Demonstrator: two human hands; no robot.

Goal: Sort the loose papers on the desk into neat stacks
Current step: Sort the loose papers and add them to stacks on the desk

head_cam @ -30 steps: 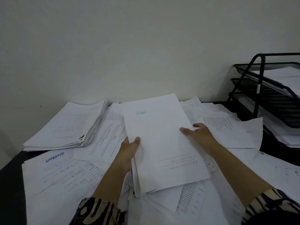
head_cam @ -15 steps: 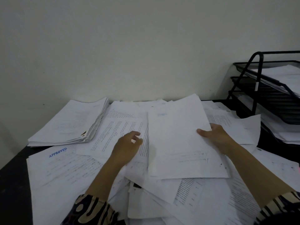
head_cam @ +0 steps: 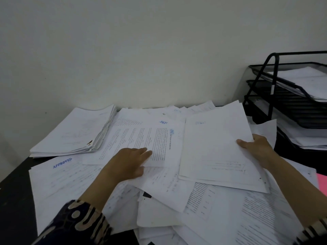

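right hand point(head_cam: 258, 149) grip pinches sheaf of papers point(head_cam: 215, 147) at its right edge, over counter's loose pile | left hand point(head_cam: 127, 163) spread flat on printed sheet point(head_cam: 141, 144) | sheets light, floppy, slippery: best held by both edges

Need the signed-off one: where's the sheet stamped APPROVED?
Head view, left side: the APPROVED sheet lies just in front of the neat stack, left of the left hand.

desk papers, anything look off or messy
Yes. Loose sheets lie fanned and overlapping at odd angles across the desk; only the stack at back left is fairly squared. A pink sheet pokes out at the right edge, the only colored one.
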